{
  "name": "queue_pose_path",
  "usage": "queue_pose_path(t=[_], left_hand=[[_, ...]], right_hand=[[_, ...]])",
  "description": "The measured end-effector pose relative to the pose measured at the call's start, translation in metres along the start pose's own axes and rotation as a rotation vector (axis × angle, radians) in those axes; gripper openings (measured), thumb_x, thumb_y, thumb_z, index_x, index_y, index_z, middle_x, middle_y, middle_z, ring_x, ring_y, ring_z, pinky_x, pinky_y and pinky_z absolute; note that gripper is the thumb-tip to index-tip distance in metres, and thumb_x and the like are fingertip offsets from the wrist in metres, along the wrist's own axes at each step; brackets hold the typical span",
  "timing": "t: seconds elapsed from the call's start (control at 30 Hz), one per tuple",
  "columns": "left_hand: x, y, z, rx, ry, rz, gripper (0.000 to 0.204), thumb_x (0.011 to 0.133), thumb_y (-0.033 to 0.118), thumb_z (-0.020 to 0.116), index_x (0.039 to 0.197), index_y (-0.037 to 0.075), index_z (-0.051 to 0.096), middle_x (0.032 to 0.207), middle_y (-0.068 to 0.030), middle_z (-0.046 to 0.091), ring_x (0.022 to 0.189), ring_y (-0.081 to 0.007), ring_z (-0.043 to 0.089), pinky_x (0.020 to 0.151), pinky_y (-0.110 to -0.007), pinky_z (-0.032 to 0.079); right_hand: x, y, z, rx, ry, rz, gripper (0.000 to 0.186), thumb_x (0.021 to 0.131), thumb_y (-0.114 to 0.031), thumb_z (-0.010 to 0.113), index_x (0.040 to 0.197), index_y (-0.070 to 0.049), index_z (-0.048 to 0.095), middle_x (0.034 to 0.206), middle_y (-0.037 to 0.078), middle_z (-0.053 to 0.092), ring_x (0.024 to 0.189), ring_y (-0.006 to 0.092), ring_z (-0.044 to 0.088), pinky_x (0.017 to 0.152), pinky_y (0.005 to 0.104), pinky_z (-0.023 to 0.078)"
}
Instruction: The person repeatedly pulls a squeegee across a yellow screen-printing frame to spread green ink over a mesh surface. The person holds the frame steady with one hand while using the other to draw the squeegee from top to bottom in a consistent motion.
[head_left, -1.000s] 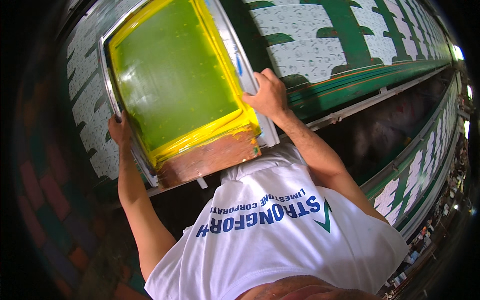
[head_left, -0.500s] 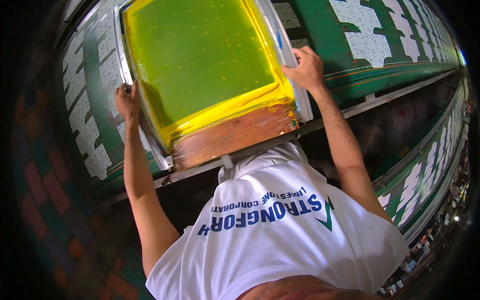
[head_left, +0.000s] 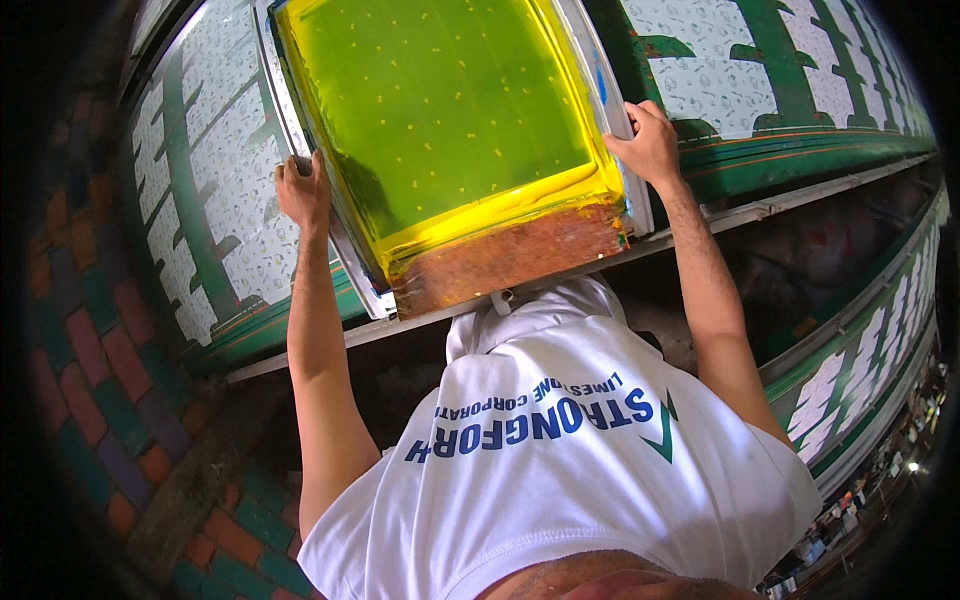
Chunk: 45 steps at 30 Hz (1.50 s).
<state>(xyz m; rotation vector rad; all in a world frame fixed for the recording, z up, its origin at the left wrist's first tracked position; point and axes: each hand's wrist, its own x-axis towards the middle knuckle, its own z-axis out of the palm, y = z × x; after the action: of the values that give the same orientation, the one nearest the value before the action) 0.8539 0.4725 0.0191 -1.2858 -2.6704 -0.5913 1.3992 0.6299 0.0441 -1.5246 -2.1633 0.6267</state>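
Note:
A silkscreen printing frame [head_left: 384, 298] lies in front of me over the long table, with pale metal side rails. Its mesh is yellow-green with small light specks, and thick yellow ink borders it at the near end and sides. A stained reddish-brown board [head_left: 510, 258] spans the near end. My left hand [head_left: 303, 190] is closed round the left rail. On the right rail, my right hand [head_left: 648, 145] grips with its thumb toward the mesh. What lies beneath the frame is mostly hidden.
White patterned pieces [head_left: 705, 85] lie in rows on the green table [head_left: 790, 160], on both sides of the frame. A metal rail [head_left: 825, 185] runs along its near edge. Another green table [head_left: 860, 370] with white pieces is at the right. Coloured paving [head_left: 100, 350] shows at left.
The silkscreen frame has shifted to the right along the table with both my hands holding it. More white pieces show left of it.

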Motion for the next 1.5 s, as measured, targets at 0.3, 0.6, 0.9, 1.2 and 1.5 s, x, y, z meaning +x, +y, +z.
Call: queue_pose_path(t=[0.3, 0.6, 0.9, 1.2, 1.5], left_hand=[[-0.005, -0.001, 0.012, 0.034, -0.038, -0.024, 0.047, 0.089, 0.051, 0.076, 0.095, 0.004, 0.073, 0.1, -0.0139, 0.067, 0.094, -0.0387, 0.067, 0.083, -0.051, 0.052], [-0.01, -0.006, 0.024, 0.012, 0.042, -0.03, 0.056, 0.089, 0.058, 0.074, 0.105, 0.004, 0.075, 0.106, -0.0166, 0.068, 0.099, -0.0397, 0.068, 0.084, -0.051, 0.054], [-0.01, -0.004, 0.025, -0.124, 0.101, -0.059, 0.05, 0.102, 0.054, 0.058, 0.094, 0.007, 0.072, 0.1, -0.0148, 0.067, 0.095, -0.0393, 0.068, 0.079, -0.051, 0.055], [-0.01, -0.007, 0.028, -0.172, 0.119, -0.067, 0.031, 0.104, 0.031, 0.055, 0.094, 0.006, 0.072, 0.1, -0.0145, 0.067, 0.094, -0.0396, 0.068, 0.077, -0.053, 0.057], [-0.012, -0.003, 0.019, -0.183, 0.066, -0.087, 0.013, 0.098, 0.018, 0.059, 0.093, 0.008, 0.065, 0.102, -0.0137, 0.065, 0.097, -0.0399, 0.065, 0.077, -0.053, 0.056]], right_hand=[[-0.003, 0.004, 0.01, 0.038, -0.071, 0.107, 0.071, 0.082, -0.038, 0.086, 0.136, 0.004, 0.065, 0.116, 0.02, 0.065, 0.11, 0.0389, 0.067, 0.094, 0.0456, 0.054], [-0.102, -0.116, 0.009, 0.188, -0.497, -0.58, 0.058, 0.084, -0.032, 0.087, 0.132, -0.005, 0.068, 0.127, 0.015, 0.065, 0.123, 0.0337, 0.063, 0.104, 0.0462, 0.053], [-0.11, -0.168, 0.029, -0.142, -0.614, -0.72, 0.057, 0.082, -0.001, 0.063, 0.139, -0.004, 0.062, 0.132, 0.015, 0.065, 0.124, 0.0322, 0.062, 0.108, 0.0445, 0.051], [-0.122, -0.182, 0.068, -0.358, -0.327, -0.525, 0.052, 0.073, 0.0, 0.074, 0.123, -0.009, 0.073, 0.117, 0.005, 0.072, 0.109, 0.0278, 0.07, 0.092, 0.0399, 0.059], [0.016, -0.204, 0.117, -0.351, -0.214, -0.471, 0.04, 0.075, -0.003, 0.076, 0.114, -0.012, 0.076, 0.11, 0.008, 0.075, 0.106, 0.0314, 0.071, 0.09, 0.0444, 0.06]])
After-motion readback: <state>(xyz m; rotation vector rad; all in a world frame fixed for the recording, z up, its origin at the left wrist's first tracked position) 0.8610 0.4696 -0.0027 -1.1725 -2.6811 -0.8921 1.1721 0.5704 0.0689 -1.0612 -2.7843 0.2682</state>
